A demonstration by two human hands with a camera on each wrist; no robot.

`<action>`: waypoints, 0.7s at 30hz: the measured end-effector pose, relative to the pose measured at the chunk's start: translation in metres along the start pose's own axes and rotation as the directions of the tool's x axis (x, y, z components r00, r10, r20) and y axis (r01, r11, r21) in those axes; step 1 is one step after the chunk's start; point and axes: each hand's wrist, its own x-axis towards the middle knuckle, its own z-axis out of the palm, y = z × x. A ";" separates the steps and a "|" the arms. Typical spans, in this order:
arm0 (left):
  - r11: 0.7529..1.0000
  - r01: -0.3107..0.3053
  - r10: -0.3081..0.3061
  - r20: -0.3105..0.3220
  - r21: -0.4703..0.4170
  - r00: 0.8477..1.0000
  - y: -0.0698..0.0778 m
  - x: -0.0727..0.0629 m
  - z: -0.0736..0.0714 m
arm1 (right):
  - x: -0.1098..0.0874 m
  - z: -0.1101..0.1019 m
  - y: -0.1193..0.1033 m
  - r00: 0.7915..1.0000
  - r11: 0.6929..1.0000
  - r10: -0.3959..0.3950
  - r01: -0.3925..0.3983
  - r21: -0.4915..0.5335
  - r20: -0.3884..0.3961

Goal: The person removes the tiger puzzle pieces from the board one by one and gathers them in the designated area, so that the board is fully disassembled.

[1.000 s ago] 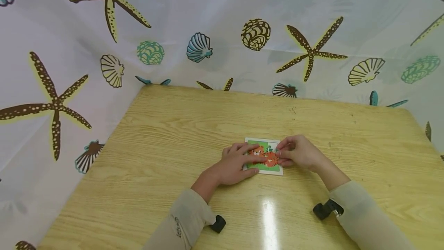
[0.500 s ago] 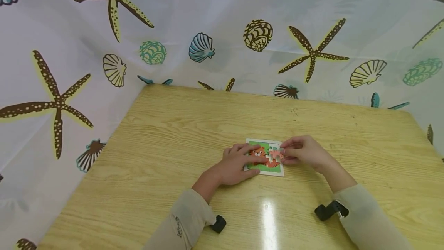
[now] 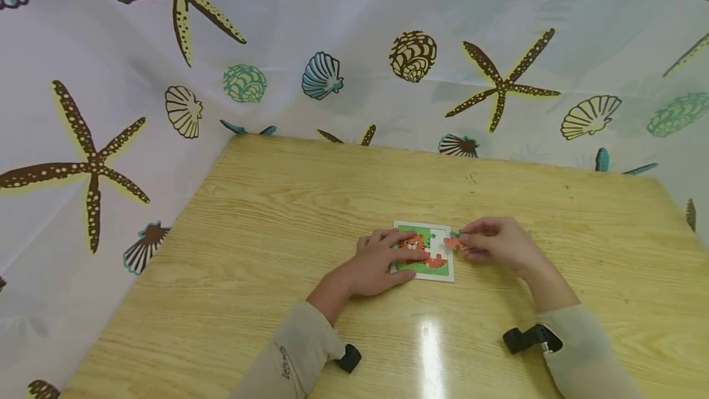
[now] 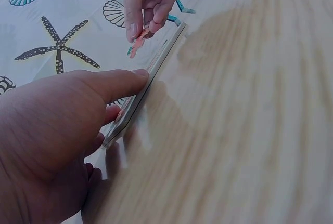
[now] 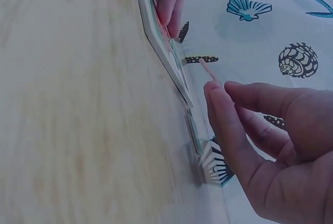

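A small jigsaw puzzle (image 3: 423, 276) in a white-bordered tray shows an orange tiger on green. My left hand (image 3: 376, 263) rests on its left side with the fingers spread over the picture, and in the left wrist view the thumb (image 4: 125, 82) lies along the tray's edge. White backing shows at the picture's upper right. Just beyond the tray's right edge, my right hand (image 3: 495, 244) pinches an orange puzzle piece (image 3: 452, 243) between thumb and fingertips. The right wrist view shows this piece (image 5: 209, 71) edge-on, raised off the table.
Another thin, flat piece (image 5: 193, 131) lies on the table beside the tray's end. The wooden table (image 3: 310, 202) meets a white curtain (image 3: 365, 17) printed with shells and starfish at its back and sides.
My right hand has drawn the orange piece out of the picture and moved it right, past the tray's edge, baring white backing. My left hand has stayed on the puzzle.
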 end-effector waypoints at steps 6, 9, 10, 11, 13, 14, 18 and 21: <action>1.000 0.008 -0.008 -0.008 -0.004 1.000 0.000 -0.001 0.000 | -0.001 -0.008 -0.003 0.999 1.000 0.024 -0.024 -0.015 -0.025; 1.000 0.016 -0.016 -0.005 -0.005 1.000 -0.001 -0.001 0.000 | 0.000 -0.011 -0.004 0.999 0.999 0.033 -0.034 -0.018 -0.032; 1.000 0.018 -0.018 -0.004 -0.007 1.000 -0.001 -0.001 0.000 | 0.000 -0.012 -0.003 0.999 0.999 0.038 -0.038 -0.016 -0.037; 1.000 0.019 -0.019 -0.005 -0.007 1.000 0.000 -0.001 0.000 | 0.000 -0.012 -0.003 0.998 0.999 0.041 -0.042 -0.018 -0.042; 1.000 0.020 -0.020 -0.003 -0.006 1.000 0.000 -0.001 0.000 | 0.000 -0.014 -0.001 0.998 0.999 0.040 -0.041 -0.020 -0.055; 1.000 0.020 -0.020 -0.001 -0.007 1.000 0.000 0.000 0.000 | 0.000 -0.014 -0.001 0.997 0.999 0.040 -0.042 -0.020 -0.063; 1.000 0.017 -0.017 0.002 -0.005 1.000 0.001 0.000 0.001 | -0.001 -0.017 0.003 0.995 0.999 0.039 -0.040 -0.012 -0.089; 1.000 0.015 -0.015 0.004 -0.005 1.000 0.001 0.001 0.002 | -0.002 -0.019 0.004 0.993 0.999 0.048 -0.048 0.004 -0.104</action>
